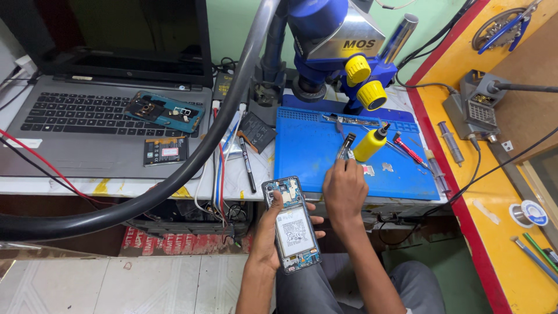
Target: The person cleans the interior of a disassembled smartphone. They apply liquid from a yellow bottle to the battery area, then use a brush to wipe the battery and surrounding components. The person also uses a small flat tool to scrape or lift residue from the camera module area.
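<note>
L hand (268, 232) holds an opened phone (292, 224) w/ back cover off, battery & boards showing. Fingers wrapped round its edges, thumb across the upper part. Phone sits below the desk edge, over the person's lap, tilted slightly, top end toward the desk.

R hand (344, 189) reaches up onto the blue work mat (308, 163), fingers closed on tweezers (345, 146); tips point away from the person, toward the back of the mat. Hand rests at the mat's front edge.

Just right of the tweezers: yellow bottle (369, 144) w/ black nozzle, lying tilted on the mat. Near it a red-handled screwdriver (408, 150), also on the mat. Small metal bits lie beside the hand, too small to tell what.

Behind the mat: blue microscope (337, 40) w/ yellow knobs. Thick black hose (192, 157) curves across the view from top centre to lower left.

Left side of desk: grey laptop (104, 110), open, screen dark. On its keyboard a phone frame (164, 111); a small battery (165, 151) on the palm rest. Black pen (247, 163) lies betw. laptop & mat, among loose cables.

Far right: yellow bench (494, 192) w/ a soldering stand (479, 102), well apart from both hands.
</note>
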A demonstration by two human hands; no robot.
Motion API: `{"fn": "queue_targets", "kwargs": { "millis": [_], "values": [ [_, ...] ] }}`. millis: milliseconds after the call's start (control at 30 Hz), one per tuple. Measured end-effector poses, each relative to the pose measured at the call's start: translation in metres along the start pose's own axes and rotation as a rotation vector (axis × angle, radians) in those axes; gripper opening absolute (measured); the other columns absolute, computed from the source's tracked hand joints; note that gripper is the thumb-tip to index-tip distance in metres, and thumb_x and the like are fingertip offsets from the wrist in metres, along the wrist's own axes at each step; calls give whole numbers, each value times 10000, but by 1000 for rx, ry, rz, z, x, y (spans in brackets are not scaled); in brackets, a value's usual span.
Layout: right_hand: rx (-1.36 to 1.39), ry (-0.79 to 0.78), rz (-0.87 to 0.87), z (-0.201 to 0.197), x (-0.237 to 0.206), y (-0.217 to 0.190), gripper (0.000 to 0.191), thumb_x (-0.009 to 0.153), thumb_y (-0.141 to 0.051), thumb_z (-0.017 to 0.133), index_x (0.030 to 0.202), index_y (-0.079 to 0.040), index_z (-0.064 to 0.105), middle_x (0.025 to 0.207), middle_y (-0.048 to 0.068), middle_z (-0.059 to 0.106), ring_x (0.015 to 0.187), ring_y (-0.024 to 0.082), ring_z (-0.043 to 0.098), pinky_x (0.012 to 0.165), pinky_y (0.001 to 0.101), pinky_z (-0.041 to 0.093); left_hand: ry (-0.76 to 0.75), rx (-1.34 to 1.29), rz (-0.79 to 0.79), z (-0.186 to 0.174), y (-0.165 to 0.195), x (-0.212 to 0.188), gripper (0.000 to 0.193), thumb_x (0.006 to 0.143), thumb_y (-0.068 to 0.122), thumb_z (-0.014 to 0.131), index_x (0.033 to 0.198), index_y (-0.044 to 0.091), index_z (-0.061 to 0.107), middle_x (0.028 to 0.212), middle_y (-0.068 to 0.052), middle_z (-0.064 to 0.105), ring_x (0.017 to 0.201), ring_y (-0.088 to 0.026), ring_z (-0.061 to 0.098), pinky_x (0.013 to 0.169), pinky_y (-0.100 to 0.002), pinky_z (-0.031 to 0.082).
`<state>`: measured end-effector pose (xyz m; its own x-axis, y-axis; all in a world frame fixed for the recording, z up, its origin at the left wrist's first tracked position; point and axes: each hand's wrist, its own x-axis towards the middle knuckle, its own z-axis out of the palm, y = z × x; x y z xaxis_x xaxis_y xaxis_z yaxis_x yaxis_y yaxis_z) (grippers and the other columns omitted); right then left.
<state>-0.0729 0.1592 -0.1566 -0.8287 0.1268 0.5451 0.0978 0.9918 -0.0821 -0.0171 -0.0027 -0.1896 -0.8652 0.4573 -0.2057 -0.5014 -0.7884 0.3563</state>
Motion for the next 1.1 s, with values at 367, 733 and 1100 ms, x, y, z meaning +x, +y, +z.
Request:
{"fn": "queue_targets", "kwargs": {
  "millis": [367, 733, 1100],
  "values": [
    [726, 137, 298, -25, -7, 14, 122, 960, -43, 663, 977, 74, 691, 865, 117, 686, 758, 204, 677, 576, 329, 575, 48, 10, -23, 1, 0, 1, 652, 922, 598, 565, 1156, -9, 608, 996, -196, 682, 876, -351, 748, 698, -547, 660],
    [1111, 9, 692, -24, -31, 20, 186, 976, -92, 639, 974, 90, 676, 834, 110, 718, 695, 178, 746, 618, 294, 628, 70, -4, -30, -4, -7, 5, 636, 936, 585, 568, 1130, -18, 623, 968, -199, 685, 849, -353, 746, 691, -539, 660],
    [982, -126, 546, -50, -32, -2, 155, 874, -80, 765, 1002, 6, 769, 814, 92, 762, 700, 145, 715, 556, 306, 571, 166, -80, -116, 9, -4, 2, 605, 917, 537, 571, 1209, 10, 623, 1043, -262, 718, 936, -400, 749, 740, -589, 641]
  ]
}}
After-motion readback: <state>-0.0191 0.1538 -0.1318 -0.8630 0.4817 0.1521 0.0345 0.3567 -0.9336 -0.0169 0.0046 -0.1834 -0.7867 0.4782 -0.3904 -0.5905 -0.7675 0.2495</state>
